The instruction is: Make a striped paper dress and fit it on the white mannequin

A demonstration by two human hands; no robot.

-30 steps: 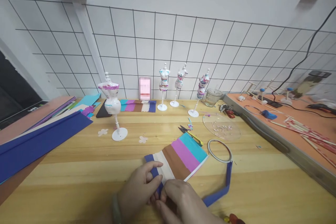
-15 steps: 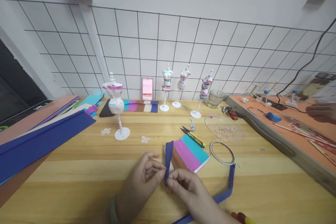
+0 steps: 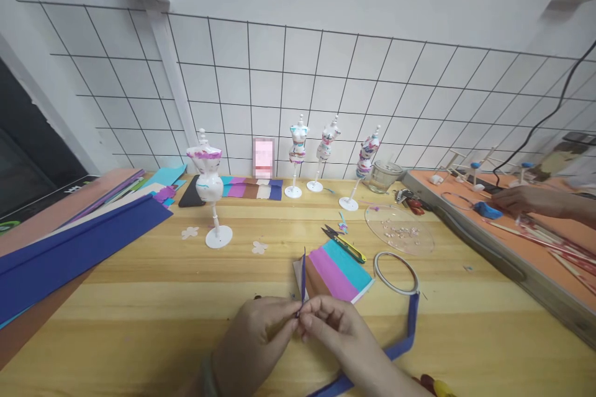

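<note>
My left hand (image 3: 261,338) and my right hand (image 3: 338,332) meet low in the middle, both pinched on the lower end of a dark blue paper strip (image 3: 303,274). The strip stands upright, edge-on to me. Its long tail (image 3: 406,335) trails to the right across the wooden table (image 3: 139,304). Just behind the strip lies a small stack of striped paper (image 3: 338,268) in brown, pink and teal. A ring of tape (image 3: 396,273) lies right of that stack.
Small scissors (image 3: 343,242) lie behind the striped paper. A large mannequin figure (image 3: 209,192) and three smaller ones (image 3: 298,152) stand near the wire grid. Blue paper sheets (image 3: 69,245) lie at left. Another person's hand (image 3: 526,200) rests on the orange board (image 3: 559,242) at right.
The blue strip's end has been lifted off the striped stack and turned upright, now edge-on. Both hands shifted slightly right. Another person's hand came in over the orange board.
</note>
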